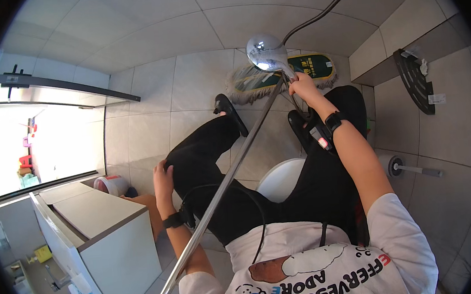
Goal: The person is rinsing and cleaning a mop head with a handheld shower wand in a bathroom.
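Observation:
My right hand [304,88] is closed around the handle of a chrome handheld shower head [266,52]. Water sprays from it toward the left part of a flat mop head [310,67], which has a green top and a pale fringe. This mop lies on the tiled floor beyond my feet. Its metal pole [229,177] slants back toward me, across my left forearm and past my left side. My left hand [164,182] rests on my bent left knee and holds nothing. A grey shower hose [324,11] runs up along the wall.
A white toilet bowl rim [282,176] shows between my legs. At left stands a vanity cabinet [115,241], with a bucket [113,186] behind it. On the right are a dark corner shelf [412,81] and a toilet brush [414,168]. A glass door's dark rail [70,88] crosses upper left.

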`<state>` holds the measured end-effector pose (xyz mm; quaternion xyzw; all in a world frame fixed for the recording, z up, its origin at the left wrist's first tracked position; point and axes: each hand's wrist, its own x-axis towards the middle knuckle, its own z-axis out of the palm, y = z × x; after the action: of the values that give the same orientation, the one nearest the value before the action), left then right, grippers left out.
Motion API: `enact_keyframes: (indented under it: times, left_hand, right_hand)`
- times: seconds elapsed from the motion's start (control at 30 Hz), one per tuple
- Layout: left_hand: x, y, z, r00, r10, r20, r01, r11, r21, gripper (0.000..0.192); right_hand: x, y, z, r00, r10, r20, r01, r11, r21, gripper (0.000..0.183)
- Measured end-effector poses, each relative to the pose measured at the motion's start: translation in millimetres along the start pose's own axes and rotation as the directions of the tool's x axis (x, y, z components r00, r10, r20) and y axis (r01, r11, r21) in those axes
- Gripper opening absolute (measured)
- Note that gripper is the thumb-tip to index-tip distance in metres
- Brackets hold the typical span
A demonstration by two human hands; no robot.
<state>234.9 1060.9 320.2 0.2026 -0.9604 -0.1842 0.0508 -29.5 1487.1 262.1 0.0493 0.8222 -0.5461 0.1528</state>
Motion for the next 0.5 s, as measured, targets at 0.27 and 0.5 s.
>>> enact_keyframes:
  times: [0.27, 0.5]
  left_hand:
    - [-18.8, -71.2, 23.0, 0.941, -0.333, 0.065, 0.338, 0.901, -0.271, 0.013]
    - [-25.2, -37.2, 24.6, 0.924, -0.380, -0.042, 0.343, 0.872, -0.348, 0.017]
  right_hand:
    - [-1.6, -6.3, -0.3, 0.999, 0.035, 0.014, -0.037, 0.995, 0.091, 0.011]
    - [-2.1, -0.6, -7.2, 0.998, 0.058, 0.031, -0.060, 0.996, 0.068, 0.017]
